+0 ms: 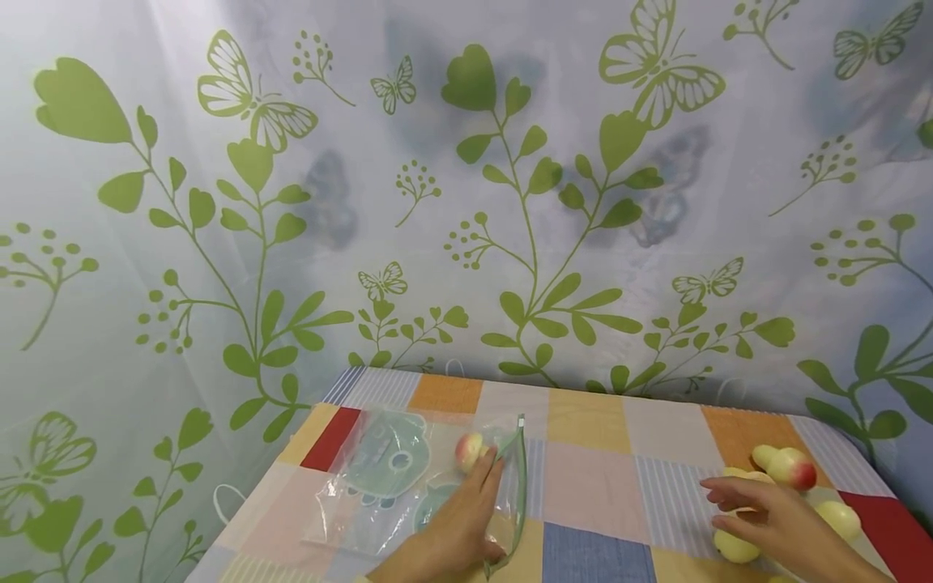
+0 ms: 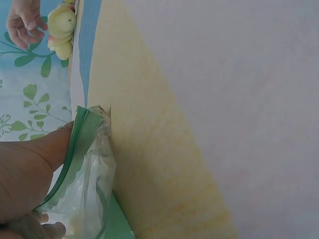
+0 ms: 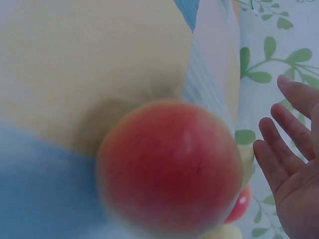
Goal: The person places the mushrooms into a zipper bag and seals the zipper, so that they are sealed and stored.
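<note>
My left hand (image 1: 462, 518) holds the green zip edge of a clear plastic zip bag (image 1: 342, 494) that lies on the cloth with pale green printed shapes. In the left wrist view the green zip strip (image 2: 75, 144) runs over the thumb, with the other fingers curled below. A red-and-yellow round fruit (image 1: 470, 452) shows inside the bag beyond the fingertips. My right hand (image 1: 776, 518), fingers loosely extended, hovers over a group of yellow fruits (image 1: 790, 468), some blushed red. Close to the right wrist camera is a big red fruit (image 3: 169, 169), apart from the fingers.
The patchwork cloth (image 1: 590, 494) covers the table. Behind it hangs a pale curtain (image 1: 408, 243) printed with green leaves and butterflies. Another yellow fruit (image 1: 838, 520) lies right of the right hand, near the table's right side.
</note>
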Tool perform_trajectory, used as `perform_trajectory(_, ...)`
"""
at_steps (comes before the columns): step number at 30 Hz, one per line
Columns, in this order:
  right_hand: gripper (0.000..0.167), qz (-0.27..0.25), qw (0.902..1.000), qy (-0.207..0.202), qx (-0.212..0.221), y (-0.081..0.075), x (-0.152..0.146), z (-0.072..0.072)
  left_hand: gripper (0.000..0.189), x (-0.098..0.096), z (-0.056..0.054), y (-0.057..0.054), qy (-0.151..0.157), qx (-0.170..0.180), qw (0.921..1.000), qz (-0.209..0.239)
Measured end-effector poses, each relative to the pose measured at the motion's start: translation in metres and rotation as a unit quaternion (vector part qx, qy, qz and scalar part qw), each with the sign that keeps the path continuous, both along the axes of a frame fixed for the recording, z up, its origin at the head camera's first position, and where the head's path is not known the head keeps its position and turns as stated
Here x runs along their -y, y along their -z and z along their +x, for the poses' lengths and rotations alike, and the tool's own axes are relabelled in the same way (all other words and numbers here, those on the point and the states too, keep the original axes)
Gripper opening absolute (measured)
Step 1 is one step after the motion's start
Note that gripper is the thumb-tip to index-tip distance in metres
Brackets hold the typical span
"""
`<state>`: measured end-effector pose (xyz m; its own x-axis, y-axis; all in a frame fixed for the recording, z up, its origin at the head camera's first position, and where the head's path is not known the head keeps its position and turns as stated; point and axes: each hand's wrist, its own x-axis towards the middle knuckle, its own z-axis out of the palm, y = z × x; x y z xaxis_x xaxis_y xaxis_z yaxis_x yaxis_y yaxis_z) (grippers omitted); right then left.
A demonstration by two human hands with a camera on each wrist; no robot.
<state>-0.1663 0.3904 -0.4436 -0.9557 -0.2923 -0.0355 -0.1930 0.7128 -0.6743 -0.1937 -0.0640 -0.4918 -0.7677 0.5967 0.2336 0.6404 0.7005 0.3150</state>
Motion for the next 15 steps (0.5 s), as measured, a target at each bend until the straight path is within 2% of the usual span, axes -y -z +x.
perform_trajectory(3, 0.058, 0.012, 0.9993, 0.025, 0.025, -0.002, -0.006, 0.006, 0.129, 0.000, 0.000, 0.000, -0.001, 0.003, 1.0000, 0.002)
perform_trajectory(10, 0.056, 0.037, 0.9938, 0.100, 0.034, -0.002, -0.014, 0.022, 0.129, 0.001, -0.001, 0.001, -0.006, 0.001, 1.0000, 0.001)
perform_trajectory(15, 0.060, 0.043, 0.9924, 0.093, 0.068, 0.009, -0.032, 0.032, 0.131, 0.000, -0.001, 0.001, 0.002, -0.009, 1.0000, 0.002)
